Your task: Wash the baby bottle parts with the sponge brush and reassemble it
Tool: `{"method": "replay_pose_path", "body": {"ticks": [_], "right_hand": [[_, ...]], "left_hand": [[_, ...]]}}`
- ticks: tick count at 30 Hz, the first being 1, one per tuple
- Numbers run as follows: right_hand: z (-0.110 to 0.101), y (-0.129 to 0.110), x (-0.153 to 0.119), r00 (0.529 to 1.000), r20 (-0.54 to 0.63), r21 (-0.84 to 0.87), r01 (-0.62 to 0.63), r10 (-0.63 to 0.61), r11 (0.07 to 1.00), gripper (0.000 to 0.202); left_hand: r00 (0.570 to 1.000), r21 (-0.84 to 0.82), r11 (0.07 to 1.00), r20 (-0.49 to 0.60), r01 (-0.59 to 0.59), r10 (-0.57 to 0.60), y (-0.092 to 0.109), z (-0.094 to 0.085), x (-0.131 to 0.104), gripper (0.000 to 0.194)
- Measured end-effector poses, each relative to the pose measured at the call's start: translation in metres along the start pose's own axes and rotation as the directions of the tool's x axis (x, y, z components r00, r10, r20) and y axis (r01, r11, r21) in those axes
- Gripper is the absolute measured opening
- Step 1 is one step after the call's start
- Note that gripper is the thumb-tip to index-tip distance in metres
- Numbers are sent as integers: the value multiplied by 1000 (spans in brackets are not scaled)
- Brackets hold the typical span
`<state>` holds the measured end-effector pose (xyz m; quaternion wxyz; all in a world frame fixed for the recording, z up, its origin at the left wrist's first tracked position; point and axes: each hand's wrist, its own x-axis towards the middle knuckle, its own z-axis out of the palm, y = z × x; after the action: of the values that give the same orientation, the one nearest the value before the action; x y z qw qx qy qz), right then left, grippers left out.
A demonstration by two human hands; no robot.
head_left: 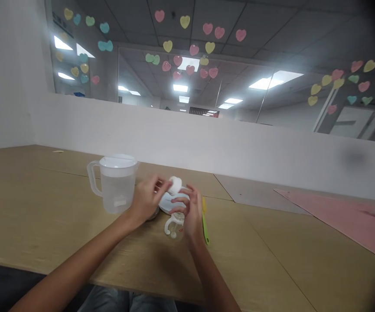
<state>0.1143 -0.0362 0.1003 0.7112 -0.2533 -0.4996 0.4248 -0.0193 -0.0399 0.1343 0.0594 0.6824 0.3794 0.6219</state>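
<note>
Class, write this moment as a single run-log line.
left hand: pinches white cap | right hand: holds handled baby bottle on table | nearby: clear jug, green brush

The middle of the frame is crowded. A clear plastic lidded jug with a white handle [115,184] stands upright just left of centre, blocking a straight path from the left. Right of it both hands, the left hand [146,198] and the right hand [190,212], close around a small clear baby bottle with white handles [175,225] and a white cap [174,185], with a pale round plate [169,201] behind. A slim green and yellow brush [204,221] lies just right of them. The light wooden table [44,216] lies bare at lower left and lower right. A pink sheet [337,221] covers the far right; a white partition wall [207,138] closes the back.
</note>
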Motion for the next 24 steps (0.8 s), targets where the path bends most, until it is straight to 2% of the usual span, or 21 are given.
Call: {"method": "replay_pose_path", "body": {"ticks": [2, 4, 6, 8, 12, 14, 15, 17, 18, 20, 22, 24], "right_hand": [[9, -7, 1, 996, 24, -133, 85, -82, 988, 44], [13, -9, 2, 984, 61, -271, 177, -166, 946, 35], [10, -7, 1, 967, 89, -363, 256, -241, 896, 28], [4, -3, -4, 943, 94, -412, 328, -318, 850, 28], [-10, 6, -14, 910, 76, -444, 398, -408, 803, 29], [-14, 11, -12, 912, 62, -445, 388, -405, 807, 31], [-17, 13, -9, 915, 64, -453, 383, -399, 805, 32], [-22, 17, 3, 917, 94, -491, 382, -389, 783, 33], [-25, 19, 11, 917, 145, -531, 389, -371, 753, 33], [-32, 20, 27, 908, 219, -603, 413, -357, 682, 36], [-37, 20, 40, 875, 295, -649, 478, -383, 592, 37], [-41, 19, 47, 841, 349, -664, 534, -414, 524, 35]], "left_hand": [[987, 140, 982, 115, -124, 108, 4, 7, -8, 24], [981, 142, 980, 150, -141, 120, 7, 12, -14, 25], [987, 25, 999, 155, -39, 35, 8, 15, -18, 27], [978, -152, 981, 191, 116, -86, 7, 18, -19, 29], [901, -437, 800, 326, 411, -285, 4, 26, -20, 35], [858, -486, 715, 385, 503, -342, 0, 31, -21, 36], [847, -488, 701, 395, 521, -355, -3, 33, -22, 37], [869, -434, 762, 355, 480, -345, -9, 35, -23, 36], [897, -366, 832, 314, 416, -310, -12, 36, -23, 35], [954, -172, 961, 244, 217, -172, -17, 35, -23, 30], [971, -2, 1000, 238, 20, -19, -23, 35, -22, 26], [970, 61, 995, 237, -75, 58, -28, 35, -23, 26]]}}
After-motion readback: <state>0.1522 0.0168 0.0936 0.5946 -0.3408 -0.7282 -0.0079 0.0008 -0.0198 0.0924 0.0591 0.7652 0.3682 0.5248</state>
